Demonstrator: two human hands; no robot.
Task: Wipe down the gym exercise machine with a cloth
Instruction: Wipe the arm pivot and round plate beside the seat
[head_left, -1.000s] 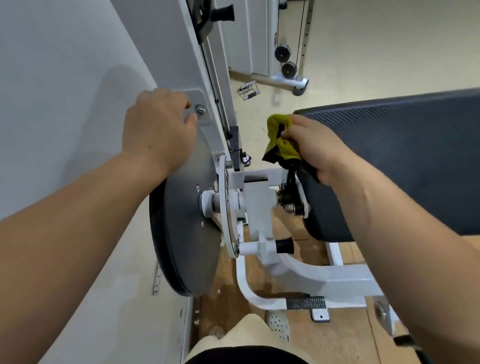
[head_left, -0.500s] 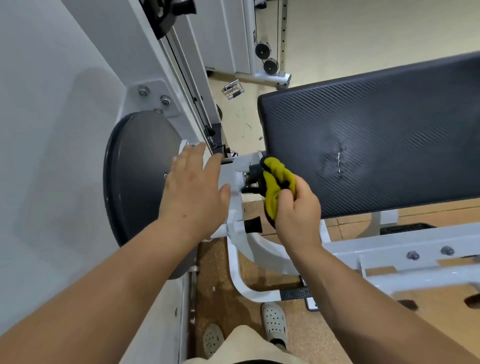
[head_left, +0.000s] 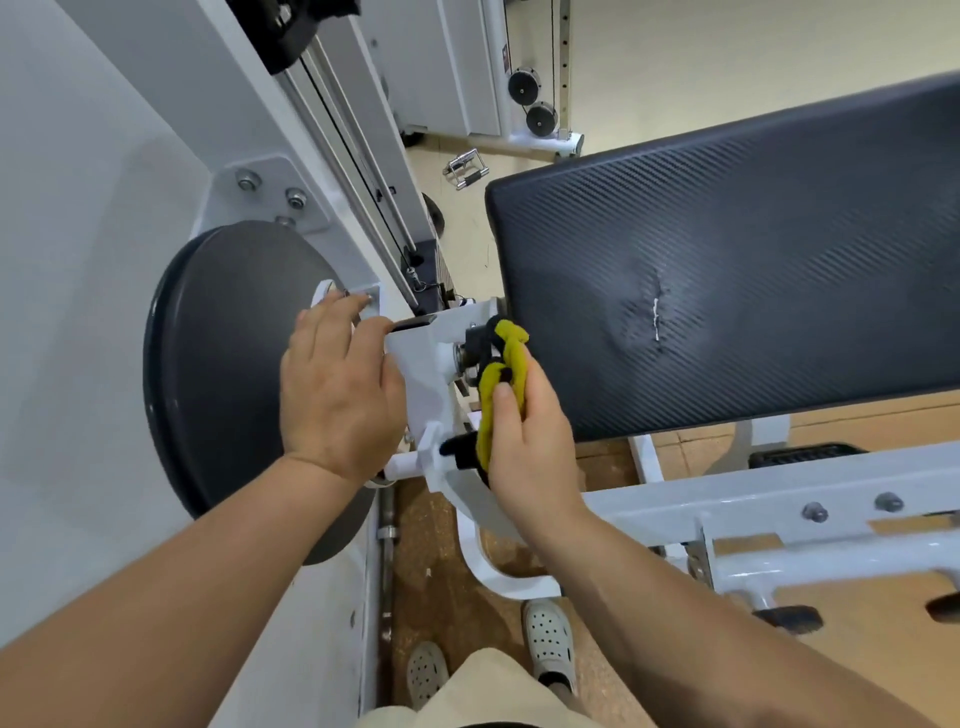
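Observation:
The gym machine has a white steel frame (head_left: 779, 506), a dark grey round disc (head_left: 223, 364) on the left and a large black textured pad (head_left: 727, 291) on the right. My right hand (head_left: 530, 441) grips a bunched yellow cloth (head_left: 498, 384) and holds it against the black pivot hardware (head_left: 475, 343) at the pad's left end. My left hand (head_left: 337, 395) rests flat, fingers straight, on the white bracket (head_left: 421, 374) beside the disc.
A tall white shroud (head_left: 104, 208) with guide rods and a cable rises on the left. Another white machine with black pulleys (head_left: 532, 101) stands at the back, a metal handle (head_left: 466, 169) lies on the floor near it. My feet in white clogs (head_left: 548, 644) are on the brown floor below.
My left hand left the bolted plate at the top of the disc and came down onto the white bracket. My right hand with the cloth dropped from the pad's edge to the pivot hardware.

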